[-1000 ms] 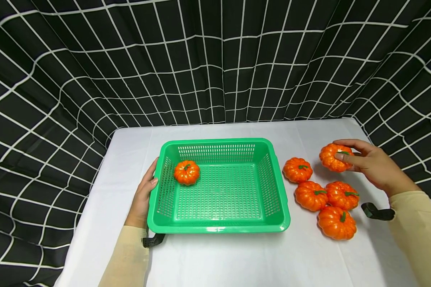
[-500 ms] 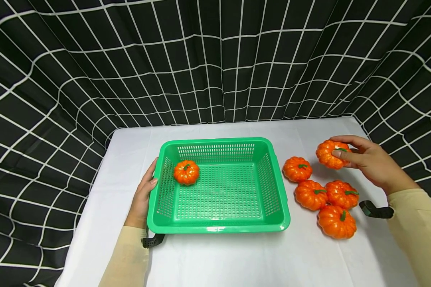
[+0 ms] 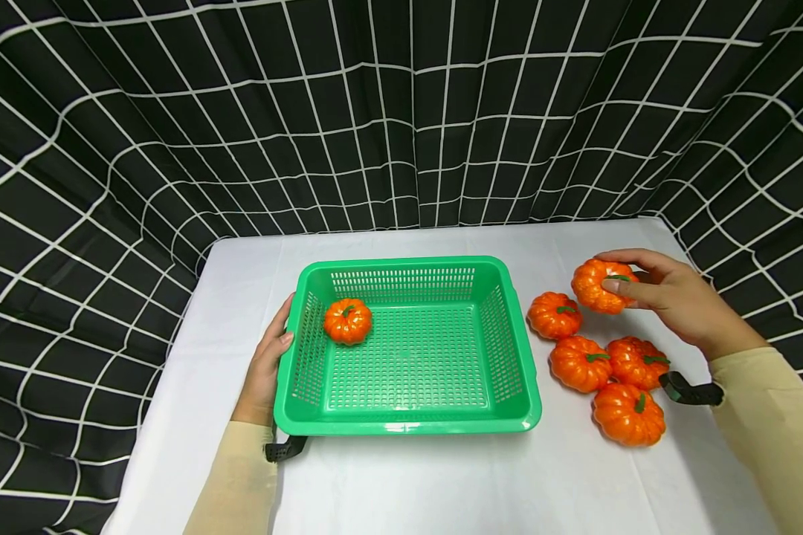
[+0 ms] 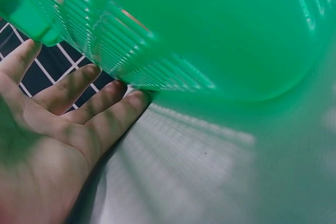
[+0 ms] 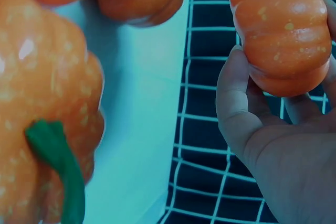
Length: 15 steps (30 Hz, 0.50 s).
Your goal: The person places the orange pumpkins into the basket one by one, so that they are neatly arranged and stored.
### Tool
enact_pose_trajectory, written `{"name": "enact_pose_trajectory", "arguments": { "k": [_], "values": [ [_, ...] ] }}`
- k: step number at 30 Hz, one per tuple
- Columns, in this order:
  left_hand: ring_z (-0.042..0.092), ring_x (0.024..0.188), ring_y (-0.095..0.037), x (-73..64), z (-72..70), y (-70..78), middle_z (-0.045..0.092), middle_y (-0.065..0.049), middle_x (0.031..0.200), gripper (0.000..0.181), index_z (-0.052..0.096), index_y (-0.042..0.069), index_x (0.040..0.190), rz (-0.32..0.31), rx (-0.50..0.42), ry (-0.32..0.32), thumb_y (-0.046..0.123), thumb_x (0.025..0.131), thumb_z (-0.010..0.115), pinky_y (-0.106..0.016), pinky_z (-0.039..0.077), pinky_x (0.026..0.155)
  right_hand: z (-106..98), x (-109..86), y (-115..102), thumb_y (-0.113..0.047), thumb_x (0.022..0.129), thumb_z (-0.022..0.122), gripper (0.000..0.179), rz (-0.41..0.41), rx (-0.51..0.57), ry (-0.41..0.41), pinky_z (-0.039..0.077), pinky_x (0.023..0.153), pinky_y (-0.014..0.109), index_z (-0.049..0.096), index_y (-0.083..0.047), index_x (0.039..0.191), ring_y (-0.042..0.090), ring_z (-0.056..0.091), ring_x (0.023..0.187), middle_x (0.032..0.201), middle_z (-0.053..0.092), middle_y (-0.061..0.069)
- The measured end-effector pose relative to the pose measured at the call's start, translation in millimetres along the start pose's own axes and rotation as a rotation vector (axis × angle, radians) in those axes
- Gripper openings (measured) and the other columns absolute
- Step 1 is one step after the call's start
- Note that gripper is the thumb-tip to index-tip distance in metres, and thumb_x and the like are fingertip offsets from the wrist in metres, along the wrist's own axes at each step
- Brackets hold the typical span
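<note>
My right hand grips a small orange pumpkin with a green stem, thumb on its top and fingers round the far side. It is held up over the table, as the right wrist view also shows with the pumpkin between thumb and fingers. My left hand rests against the outer left side of a green plastic basket. In the left wrist view its extended fingers touch the slotted wall. One pumpkin sits inside the basket, near its left wall.
Several more pumpkins lie right of the basket: one close to its rim, another nearer me, one beside it and one at the front. The white-covered table is bounded by black curtains with white grid lines.
My right hand has moved left and slightly up in the head view, carrying the gripped pumpkin toward the basket. The left hand and basket stay in place.
</note>
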<state>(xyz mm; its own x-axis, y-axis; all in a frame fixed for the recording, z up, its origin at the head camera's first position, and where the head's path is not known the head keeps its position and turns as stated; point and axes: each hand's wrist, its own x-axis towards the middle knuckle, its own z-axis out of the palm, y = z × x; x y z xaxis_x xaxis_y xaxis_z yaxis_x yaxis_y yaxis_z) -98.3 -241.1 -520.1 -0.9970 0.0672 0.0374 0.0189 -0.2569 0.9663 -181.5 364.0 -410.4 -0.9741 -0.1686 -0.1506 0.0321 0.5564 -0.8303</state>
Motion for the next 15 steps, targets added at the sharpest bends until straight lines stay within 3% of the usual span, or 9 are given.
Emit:
{"name": "enact_pose_trajectory", "arguments": {
  "k": [7, 15],
  "values": [
    [0.048, 0.145, -0.034, 0.1, 0.4, 0.1, 0.035, 0.002, 0.174, 0.065, 0.033, 0.031, 0.174, 0.001, -0.005, -0.001, 0.015, 0.111, 0.036, -0.039, 0.053, 0.108, 9, -0.6, -9, -0.034, 0.109, 0.071, 0.049, -0.006, -0.027, -0.034, 0.057, 0.088, 0.033, 0.062, -0.019, 0.154, 0.020, 0.065, 0.112, 0.131, 0.069, -0.006],
    [0.048, 0.145, -0.034, 0.1, 0.1, -0.3, 0.035, 0.002, 0.174, 0.065, 0.033, 0.031, 0.174, -0.001, -0.006, 0.001, 0.015, 0.111, 0.036, -0.040, 0.053, 0.108, 19, -4.6, -26, -0.028, 0.109, 0.071, 0.047, -0.048, 0.005, -0.055, 0.057, 0.088, 0.029, 0.062, -0.017, 0.154, 0.022, 0.063, 0.116, 0.137, 0.067, -0.003]
  ]
}}
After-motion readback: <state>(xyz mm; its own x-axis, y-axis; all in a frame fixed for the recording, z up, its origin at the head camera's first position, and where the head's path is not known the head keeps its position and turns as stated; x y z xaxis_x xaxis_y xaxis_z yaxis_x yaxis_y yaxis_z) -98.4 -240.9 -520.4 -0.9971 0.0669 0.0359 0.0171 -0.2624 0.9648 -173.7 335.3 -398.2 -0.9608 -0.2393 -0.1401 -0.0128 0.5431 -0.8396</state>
